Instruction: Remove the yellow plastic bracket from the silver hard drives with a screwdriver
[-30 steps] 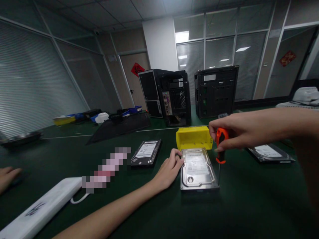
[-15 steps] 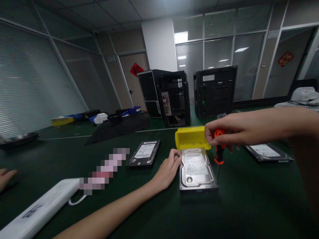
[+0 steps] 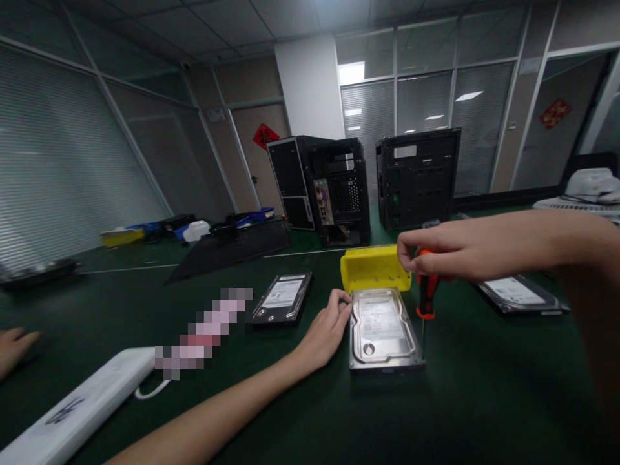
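A silver hard drive (image 3: pixel 382 326) with a white label lies flat on the dark green table. Against its left edge, my left hand (image 3: pixel 329 326) is closed, fingers curled on the side of the drive and some fingertips hidden. My right hand (image 3: pixel 431 252) grips the top of a red and black screwdriver (image 3: pixel 426 297) from above. The screwdriver stands upright with its thin shaft down beside the drive's near right corner; what the tip touches is too small to make out. Right behind the drive sits a yellow bin (image 3: pixel 372 274).
A second hard drive (image 3: pixel 282 297) lies to the left, a third (image 3: pixel 520 294) to the right. Two black computer cases (image 3: pixel 334 187) stand at the back. A white power strip (image 3: pixel 92 400) is at front left, near another person's hand (image 3: pixel 17 349).
My right hand's fingers have shifted slightly around the screwdriver handle. The drive and my left hand stay in place. The other person's hand has moved a little to the right.
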Available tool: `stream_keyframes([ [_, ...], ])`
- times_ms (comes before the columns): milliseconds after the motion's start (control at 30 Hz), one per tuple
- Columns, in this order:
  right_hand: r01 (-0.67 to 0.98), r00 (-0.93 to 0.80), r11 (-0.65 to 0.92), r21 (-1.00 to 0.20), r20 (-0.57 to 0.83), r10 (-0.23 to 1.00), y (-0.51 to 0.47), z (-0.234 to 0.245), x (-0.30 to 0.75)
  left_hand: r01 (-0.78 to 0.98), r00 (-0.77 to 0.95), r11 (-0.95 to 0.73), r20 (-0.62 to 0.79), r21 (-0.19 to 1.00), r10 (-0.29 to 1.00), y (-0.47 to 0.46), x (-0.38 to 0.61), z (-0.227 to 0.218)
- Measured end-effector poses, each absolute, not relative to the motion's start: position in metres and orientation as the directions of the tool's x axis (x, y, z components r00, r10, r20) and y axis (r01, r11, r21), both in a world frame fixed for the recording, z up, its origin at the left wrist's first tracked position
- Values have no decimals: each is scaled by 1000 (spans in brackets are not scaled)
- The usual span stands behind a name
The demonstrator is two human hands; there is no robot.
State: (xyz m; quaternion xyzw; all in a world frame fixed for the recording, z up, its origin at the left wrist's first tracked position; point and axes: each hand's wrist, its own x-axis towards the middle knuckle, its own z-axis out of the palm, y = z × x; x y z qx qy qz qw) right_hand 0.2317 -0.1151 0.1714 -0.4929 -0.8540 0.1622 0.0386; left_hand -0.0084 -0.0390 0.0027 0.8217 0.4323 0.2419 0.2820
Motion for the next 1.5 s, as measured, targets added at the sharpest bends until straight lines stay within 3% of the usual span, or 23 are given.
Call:
stream_keyframes([
  [100, 847, -498, 451, -281, -123, 858, -116, 172, 232, 567, 506, -466, 159, 679, 848, -39, -8, 2],
  [333, 827, -502, 375, -419, -248, 828, -111, 171, 232, 574, 512, -471, 155, 670, 845, -39, -9, 2],
  [533, 869, -398, 274, -412, -252, 882, -109, 169, 232, 568, 531, -498, 170, 656, 830, -37, -9, 0],
  [867, 840, -482, 401, -366, -164, 861, -112, 166, 237, 570, 528, -500, 176, 652, 831, -38, -10, -2],
  [1233, 787, -509, 346, -510, -222, 831, -105, 165, 235, 557, 522, -483, 167, 676, 837, -38, -11, -2],
  [1500, 791, -516, 359, -496, -226, 826, -101, 164, 241, 444, 479, -397, 162, 803, 863, -32, -12, -9],
])
